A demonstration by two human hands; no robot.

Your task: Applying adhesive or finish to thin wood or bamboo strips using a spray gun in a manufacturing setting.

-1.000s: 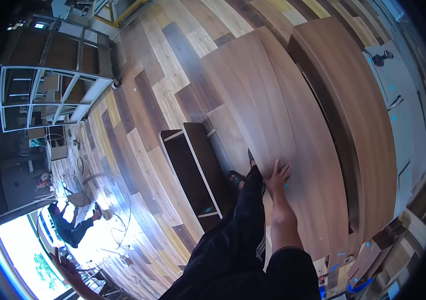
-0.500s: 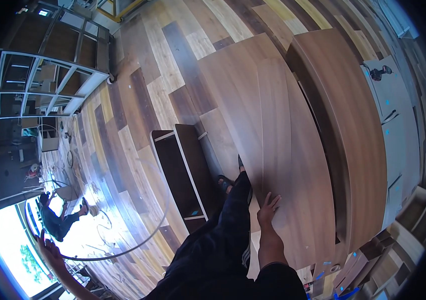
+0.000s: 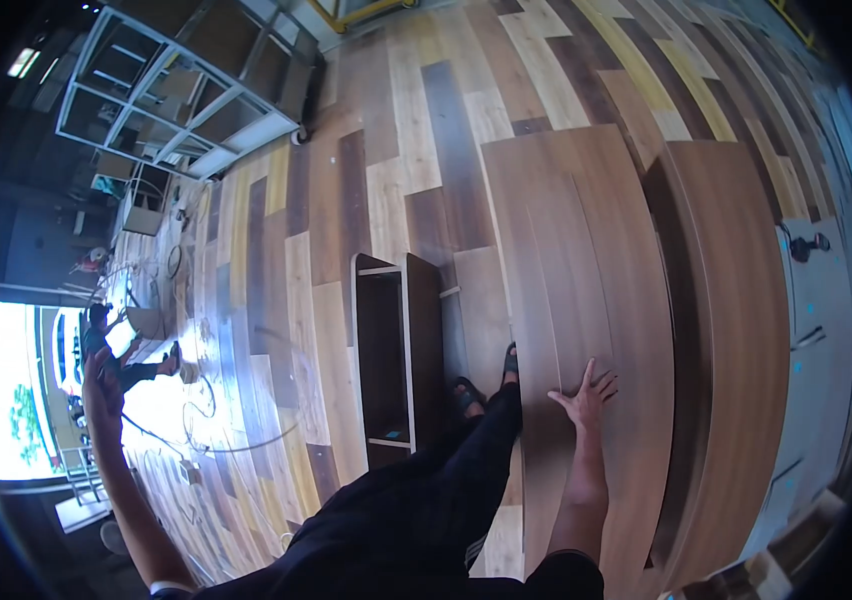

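The right hand (image 3: 584,395), fingers spread, lies flat on a long wood panel (image 3: 586,270) at centre right. The left hand (image 3: 101,372), far left, looks loosely open, holding nothing visible. A dark shelf unit (image 3: 396,350) lies centre frame.

Woodworking workshop: wood panels (image 3: 586,260), unfinished cabinet (image 3: 396,360).

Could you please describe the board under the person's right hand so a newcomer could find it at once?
On the patchwork wooden floor lie long brown wood-grain boards. The right hand, fingers spread, rests on the left flat board, nearest the dark open shelf unit; its right neighbour sits apart across a dark gap.
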